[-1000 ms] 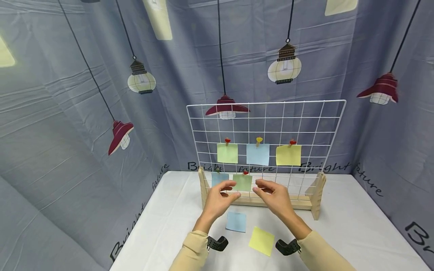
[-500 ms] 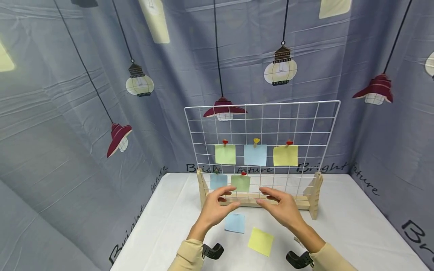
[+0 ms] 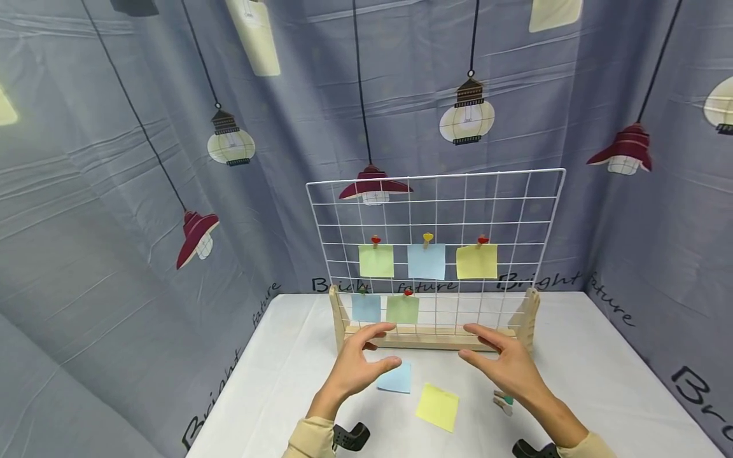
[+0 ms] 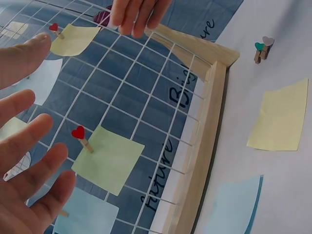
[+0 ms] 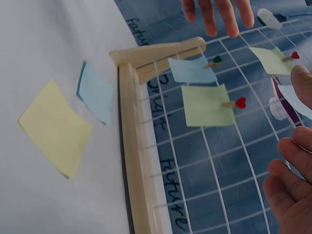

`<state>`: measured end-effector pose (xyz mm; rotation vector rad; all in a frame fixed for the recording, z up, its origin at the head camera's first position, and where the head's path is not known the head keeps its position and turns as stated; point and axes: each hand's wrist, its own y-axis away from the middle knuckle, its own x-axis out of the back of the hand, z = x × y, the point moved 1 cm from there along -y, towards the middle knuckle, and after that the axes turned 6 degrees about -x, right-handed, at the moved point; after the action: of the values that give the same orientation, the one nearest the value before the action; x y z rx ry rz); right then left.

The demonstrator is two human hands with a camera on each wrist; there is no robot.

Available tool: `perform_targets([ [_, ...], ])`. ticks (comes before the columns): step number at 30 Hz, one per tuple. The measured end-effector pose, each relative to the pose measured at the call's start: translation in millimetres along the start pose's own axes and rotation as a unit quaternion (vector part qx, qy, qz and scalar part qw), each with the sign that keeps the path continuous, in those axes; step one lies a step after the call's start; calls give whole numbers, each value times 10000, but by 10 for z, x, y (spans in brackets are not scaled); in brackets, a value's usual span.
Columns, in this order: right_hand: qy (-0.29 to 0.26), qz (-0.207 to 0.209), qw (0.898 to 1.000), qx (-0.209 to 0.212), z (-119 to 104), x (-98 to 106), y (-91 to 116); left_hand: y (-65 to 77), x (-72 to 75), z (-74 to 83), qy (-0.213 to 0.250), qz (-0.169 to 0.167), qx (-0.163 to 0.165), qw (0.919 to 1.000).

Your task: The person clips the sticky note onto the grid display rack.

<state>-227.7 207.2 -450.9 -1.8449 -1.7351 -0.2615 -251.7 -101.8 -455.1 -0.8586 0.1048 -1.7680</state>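
Note:
My left hand (image 3: 355, 366) hovers in front of the lower left of a white wire grid (image 3: 435, 200), thumb and fingers spread apart with nothing between them. My right hand (image 3: 506, 366) is held likewise before the grid's lower right. Clipped in the grid's upper row are a light green note (image 3: 376, 261), a blue note (image 3: 426, 261) and a yellow note (image 3: 477, 261). Below hang another blue note (image 3: 366, 308) and a green note (image 3: 403, 310), the latter under a red heart clothespin (image 4: 78, 133). A green heart clothespin (image 5: 214, 62) grips the lower blue note.
A wooden stand (image 3: 429, 339) bears the grid on the white table (image 3: 292, 381). On the table lie a blue sticky note (image 3: 395, 378), a yellow sticky note (image 3: 438, 407) and loose heart clothespins (image 3: 504, 401), one green and one grey. Printed curtains surround the table.
My hands have drawn back from the lower green note and moved apart, the right one farther to the right. The loose clothespins on the table have come into sight. The view has shifted slightly.

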Motion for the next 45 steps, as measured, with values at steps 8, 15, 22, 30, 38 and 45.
perform_targets([
  [8,287,385,9987,-170,158,182,126,80,22,-47,81,261,-54,9996],
  [15,419,534,9956,-651,287,315,203,122,43,-126,-72,204,6,9998],
  [22,541,644,9932,-804,368,368,254,159,60,-199,-110,205,84,9997],
  [30,528,456,9930,-952,422,407,274,164,80,-247,3,208,291,9994],
  [38,529,555,9948,-665,490,441,303,141,89,-324,-48,178,310,9993],
  [45,545,641,9950,-540,553,439,336,139,49,-487,17,202,563,9982],
])
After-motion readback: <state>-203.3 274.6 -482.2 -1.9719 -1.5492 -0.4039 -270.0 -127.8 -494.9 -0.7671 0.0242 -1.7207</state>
